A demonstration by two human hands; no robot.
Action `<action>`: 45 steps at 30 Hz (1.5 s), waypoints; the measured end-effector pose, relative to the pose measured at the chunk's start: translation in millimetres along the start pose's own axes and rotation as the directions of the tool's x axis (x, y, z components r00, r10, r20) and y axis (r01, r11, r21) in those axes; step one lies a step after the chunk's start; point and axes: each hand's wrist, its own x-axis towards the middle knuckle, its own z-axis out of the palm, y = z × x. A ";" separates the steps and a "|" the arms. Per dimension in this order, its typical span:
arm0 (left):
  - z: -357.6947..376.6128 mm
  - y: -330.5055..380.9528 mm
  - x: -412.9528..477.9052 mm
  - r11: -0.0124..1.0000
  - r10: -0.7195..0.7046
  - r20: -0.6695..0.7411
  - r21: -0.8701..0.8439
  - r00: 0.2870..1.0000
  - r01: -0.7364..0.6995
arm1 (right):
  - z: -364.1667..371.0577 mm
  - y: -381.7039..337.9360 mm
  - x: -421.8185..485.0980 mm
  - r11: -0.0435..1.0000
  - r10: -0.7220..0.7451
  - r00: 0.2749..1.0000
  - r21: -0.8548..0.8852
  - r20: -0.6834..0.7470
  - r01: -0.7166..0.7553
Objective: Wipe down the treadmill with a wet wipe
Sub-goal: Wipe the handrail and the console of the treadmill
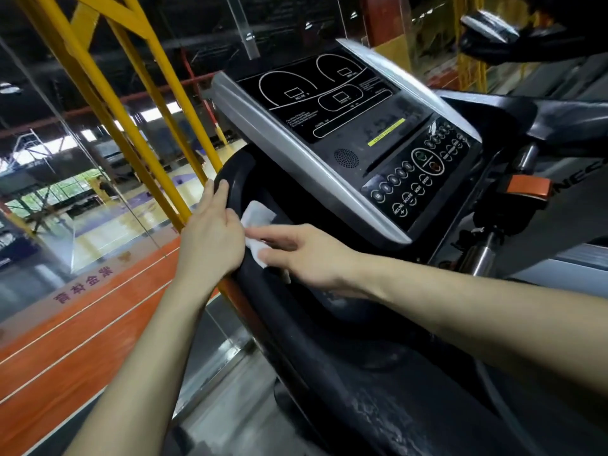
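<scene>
The treadmill's console [345, 126] is a black panel with a silver frame, tilted away to the upper right. Below it curves the black left handrail [237, 179]. My left hand [210, 232] wraps over that rail from the outside. A white wet wipe [256, 215] lies against the rail's inner side. My right hand [306, 255] presses on the wipe with the index finger and thumb stretched out flat over it. Part of the wipe is hidden under my fingers.
Yellow steel beams [131, 110] and a glass pane stand just left of the rail. Beyond the glass lies an orange running track [65, 340]. A second machine's console [493, 31] sits at the upper right. An orange clip [526, 189] hangs right of the button panel.
</scene>
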 end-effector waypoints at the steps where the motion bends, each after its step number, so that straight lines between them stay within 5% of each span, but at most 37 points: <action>1: -0.7 -1.5 0.6 1.000 0.009 0.005 0.010 1.000 -0.009 | 1.0 1.5 -3.9 1.000 -0.006 1.000 -0.001 0.008 0.006; 7: 8.3 2.0 3.7 1.000 -0.015 -0.008 0.013 1.000 0.015 | -40.8 11.3 -75.9 0.991 0.129 0.982 -0.047 0.139 -0.124; 12: 6.4 1.7 4.8 1.000 0.002 0.003 -0.010 1.000 -0.002 | -23.9 2.1 -73.7 0.997 0.051 0.996 -0.065 0.072 -0.046; 20: 12.1 1.3 0.4 0.989 -0.027 0.016 -0.148 0.999 0.029 | -76.4 -24.7 -192.8 0.847 -0.009 0.993 -0.527 0.120 0.071; 24: 15.5 14.9 -33.0 0.990 0.073 0.009 -0.121 0.997 -0.071 | -48.0 -24.4 -205.2 0.851 -0.094 0.987 -0.503 0.130 0.148; 28: 18.4 50.1 -90.0 0.945 0.326 -0.016 -0.019 0.945 -0.326 | -100.1 15.3 -211.5 0.748 -0.176 0.983 -0.656 -0.052 0.099; 32: 9.2 76.7 -115.4 0.894 0.436 0.171 0.032 0.884 -0.447 | -146.0 59.9 -203.5 0.627 -0.209 0.920 -0.768 -0.332 -0.134; 38: 9.4 79.0 -112.7 0.871 0.420 0.305 0.129 0.855 -0.474 | -118.4 59.0 -209.7 0.603 -0.262 0.961 -0.792 -0.088 0.092; 40: 9.1 79.8 -112.7 0.865 0.420 0.313 0.146 0.852 -0.480 | -162.0 69.5 -184.2 0.543 -0.236 0.957 -0.839 -0.166 -0.012; 42: 9.5 78.5 -112.7 0.859 0.418 0.318 0.166 0.851 -0.484 | -187.1 78.0 -163.7 0.589 -0.190 0.912 -0.785 -0.364 -0.191; 45: 12.0 76.7 -110.8 0.852 0.431 0.298 0.177 0.852 -0.493 | -156.0 74.8 -180.5 0.614 -0.195 0.919 -0.773 -0.344 -0.159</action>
